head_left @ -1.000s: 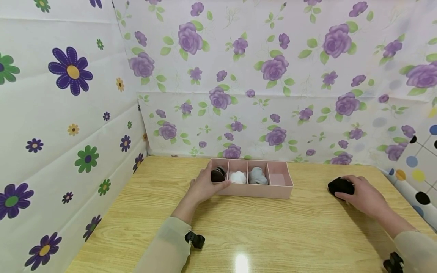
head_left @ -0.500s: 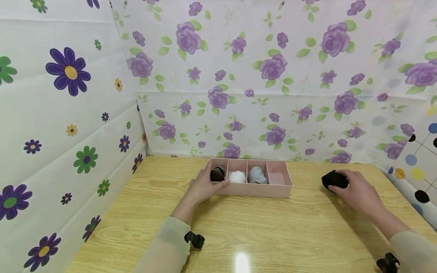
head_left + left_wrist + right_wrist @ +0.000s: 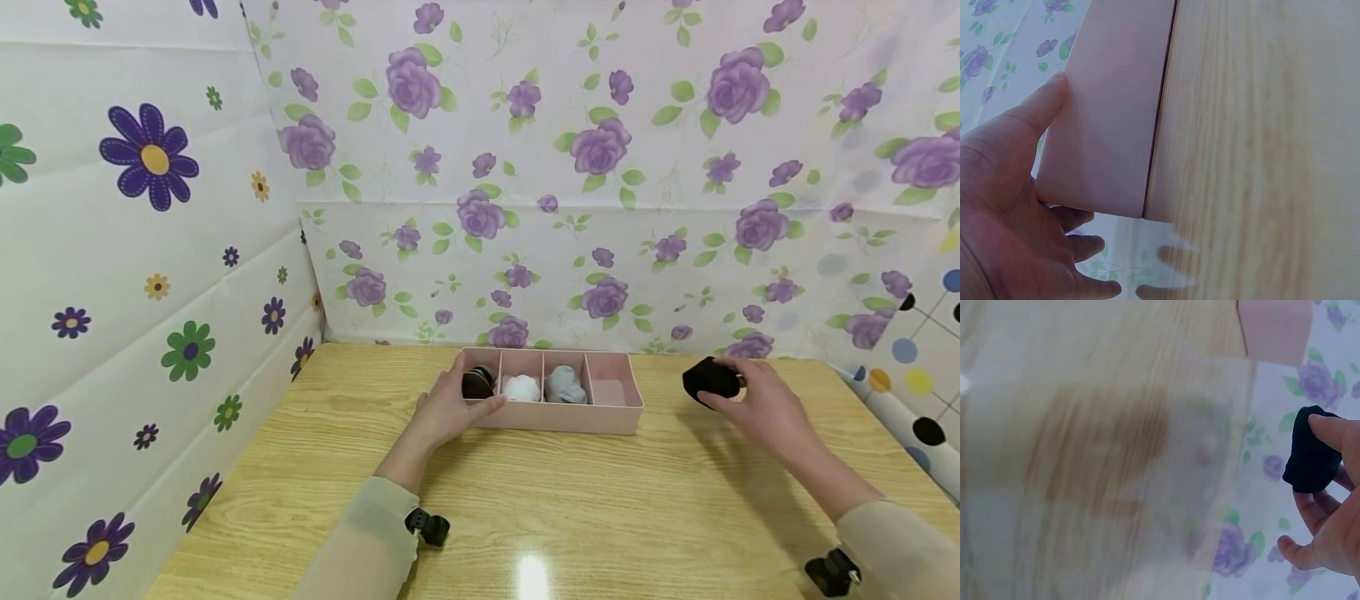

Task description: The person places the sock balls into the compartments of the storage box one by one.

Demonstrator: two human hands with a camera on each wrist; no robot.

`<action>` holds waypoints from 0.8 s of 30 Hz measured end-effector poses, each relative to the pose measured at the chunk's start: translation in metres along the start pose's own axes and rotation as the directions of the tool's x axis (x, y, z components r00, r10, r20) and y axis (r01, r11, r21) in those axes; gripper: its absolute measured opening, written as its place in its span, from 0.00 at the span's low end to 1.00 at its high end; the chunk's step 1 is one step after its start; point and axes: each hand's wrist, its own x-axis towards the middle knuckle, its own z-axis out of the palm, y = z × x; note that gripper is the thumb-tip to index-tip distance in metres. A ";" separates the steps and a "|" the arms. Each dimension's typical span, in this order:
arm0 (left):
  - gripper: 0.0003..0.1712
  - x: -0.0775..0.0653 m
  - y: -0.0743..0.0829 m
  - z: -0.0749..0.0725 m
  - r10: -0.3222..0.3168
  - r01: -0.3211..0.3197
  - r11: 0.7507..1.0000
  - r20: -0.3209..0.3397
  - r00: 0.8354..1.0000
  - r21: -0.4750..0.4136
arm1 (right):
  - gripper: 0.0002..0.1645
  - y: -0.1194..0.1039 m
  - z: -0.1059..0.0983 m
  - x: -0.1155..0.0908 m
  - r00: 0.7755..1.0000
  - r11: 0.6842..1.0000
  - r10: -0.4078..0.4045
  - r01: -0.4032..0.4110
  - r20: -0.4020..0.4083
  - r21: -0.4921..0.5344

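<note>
My left hand (image 3: 444,408) holds the left end of a pink divided box (image 3: 558,419). In the left wrist view its thumb lies at the top edge of the box's front wall (image 3: 1107,119), the other fingers round the end. From left to right the compartments hold a dark striped bundle (image 3: 477,383), a white bundle (image 3: 522,388) and a grey bundle (image 3: 566,386), all looking like balled socks. The rightmost compartment (image 3: 609,393) has nothing in it. My right hand (image 3: 772,408) pinches a balled black sock (image 3: 711,380) above the table, right of the box.
The wood-grain table (image 3: 570,508) is glossy and reflects light near its front. A flowered sheet (image 3: 525,175) hangs behind the table's back edge. Another flowered sheet (image 3: 150,275) covers the left side, and a dotted cloth (image 3: 926,367) lies at the right.
My right hand has lifted the black sock and carried it left, nearer the box. My left hand and the box have stayed in place.
</note>
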 end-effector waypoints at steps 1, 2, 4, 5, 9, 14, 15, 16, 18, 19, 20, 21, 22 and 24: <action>0.68 0.000 0.000 0.000 0.001 -0.001 1.000 0.000 1.000 0.000 | 0.44 -0.002 0.001 0.001 1.000 1.000 -0.007 0.007 -0.006 0.002; 0.68 0.000 0.000 0.000 0.001 -0.001 1.000 0.001 1.000 0.001 | 0.44 -0.005 0.001 0.002 1.000 1.000 -0.013 0.013 -0.013 0.004; 0.68 0.000 0.000 0.000 0.002 -0.002 1.000 0.000 1.000 -0.001 | 0.43 -0.011 0.003 0.004 0.999 1.000 -0.022 0.022 -0.023 0.014; 0.68 0.000 0.000 0.000 0.002 -0.002 1.000 -0.001 1.000 -0.001 | 0.43 -0.014 0.003 0.005 0.999 0.999 -0.025 0.025 -0.023 0.019; 0.68 0.000 0.000 0.000 0.002 -0.002 1.000 -0.002 1.000 -0.004 | 0.42 -0.027 0.006 0.009 0.999 0.998 -0.040 0.042 -0.034 0.040; 0.68 0.001 0.000 0.000 0.002 -0.002 1.000 -0.002 1.000 -0.007 | 0.42 -0.041 0.009 0.013 0.998 0.996 -0.051 0.053 -0.031 0.068; 0.68 0.001 0.000 0.000 0.002 -0.002 1.000 -0.002 1.000 -0.007 | 0.42 -0.044 0.010 0.013 0.998 0.996 -0.050 0.052 -0.028 0.075; 0.68 0.001 0.000 0.000 0.001 -0.001 1.000 -0.002 1.000 -0.008 | 0.42 -0.046 0.012 0.014 0.998 0.996 -0.051 0.052 -0.025 0.079; 0.68 0.001 0.000 0.000 -0.002 0.002 1.000 0.000 1.000 -0.009 | 0.42 -0.051 0.013 0.016 0.998 0.995 -0.054 0.056 -0.021 0.085; 0.68 0.001 0.000 0.000 -0.003 0.003 1.000 0.001 1.000 -0.008 | 0.42 -0.054 0.014 0.017 0.998 0.994 -0.058 0.059 -0.020 0.089; 0.68 0.000 0.000 0.000 -0.003 0.003 1.000 0.000 1.000 -0.008 | 0.42 -0.056 0.015 0.018 0.998 0.994 -0.061 0.063 -0.020 0.092; 0.68 0.000 0.000 0.000 -0.004 0.004 1.000 0.002 1.000 -0.009 | 0.42 -0.059 0.016 0.018 0.998 0.993 -0.064 0.066 -0.020 0.096; 0.68 0.000 0.000 0.000 -0.004 0.004 1.000 0.002 1.000 -0.010 | 0.42 -0.061 0.017 0.019 0.997 0.993 -0.069 0.071 -0.021 0.098; 0.68 0.000 0.000 0.000 -0.004 0.004 1.000 0.003 1.000 -0.010 | 0.41 -0.066 0.019 0.021 0.997 0.991 -0.080 0.082 -0.020 0.105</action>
